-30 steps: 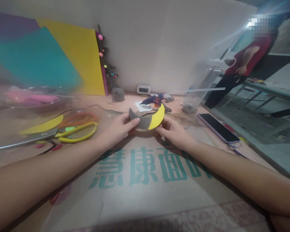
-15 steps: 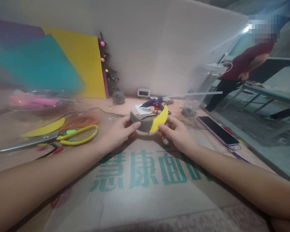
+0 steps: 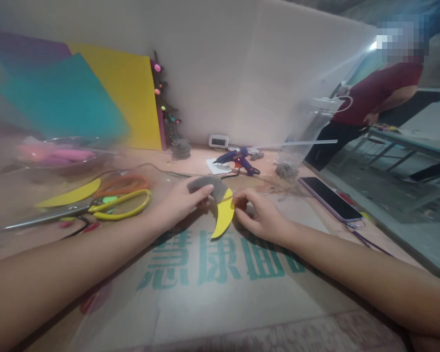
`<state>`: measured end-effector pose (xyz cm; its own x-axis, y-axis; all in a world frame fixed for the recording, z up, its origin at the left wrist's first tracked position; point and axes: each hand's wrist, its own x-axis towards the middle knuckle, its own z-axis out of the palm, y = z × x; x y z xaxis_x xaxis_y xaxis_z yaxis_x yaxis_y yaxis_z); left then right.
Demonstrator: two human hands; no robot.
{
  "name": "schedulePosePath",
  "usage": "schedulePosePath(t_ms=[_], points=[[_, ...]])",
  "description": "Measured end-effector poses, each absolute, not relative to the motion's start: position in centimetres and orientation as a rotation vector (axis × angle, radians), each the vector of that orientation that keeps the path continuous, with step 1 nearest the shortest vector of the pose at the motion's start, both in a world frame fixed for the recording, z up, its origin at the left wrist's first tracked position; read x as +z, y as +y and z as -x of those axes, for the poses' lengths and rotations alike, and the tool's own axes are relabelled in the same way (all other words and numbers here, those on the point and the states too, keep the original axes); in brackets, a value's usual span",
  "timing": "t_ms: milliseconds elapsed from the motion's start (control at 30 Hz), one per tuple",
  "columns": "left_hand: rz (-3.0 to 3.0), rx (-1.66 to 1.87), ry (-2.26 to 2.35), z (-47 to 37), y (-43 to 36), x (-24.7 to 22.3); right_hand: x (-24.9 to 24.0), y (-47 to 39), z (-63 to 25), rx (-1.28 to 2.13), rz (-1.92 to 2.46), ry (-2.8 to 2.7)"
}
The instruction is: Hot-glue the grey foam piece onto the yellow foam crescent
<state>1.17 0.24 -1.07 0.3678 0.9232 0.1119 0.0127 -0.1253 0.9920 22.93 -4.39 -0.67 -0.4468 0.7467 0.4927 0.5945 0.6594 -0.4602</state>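
Below the crescent (image 3: 224, 204), a green-lettered tabletop (image 3: 205, 310) fronts a pale wall (image 3: 220, 73).

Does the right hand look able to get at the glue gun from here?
Probably yes: the glue gun lies beyond the right hand, and nothing visible stands between them. The left hand holds the grey-and-yellow crescent, left of that path.

The person's slim, smoothly contoured left forearm (image 3: 95, 254) and right forearm (image 3: 352, 264), both bare, taper toward a bare, slender-fingered left hand (image 3: 185, 199) and a likewise bare, slender-fingered right hand (image 3: 262, 215).
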Motion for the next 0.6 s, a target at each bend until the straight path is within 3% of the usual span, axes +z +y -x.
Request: schedulePosePath(t_ms=[233,600], points=[[-1.548,1.021,0.996,-1.0,0.1,-0.4,-0.7,-3.7,-23.2,0.263,1.079,-1.993],[-1.622,0.922,1.016,-0.8,0.5,-0.7,0.0,-3.5,-23.0,0.556,1.116,-2.102]])
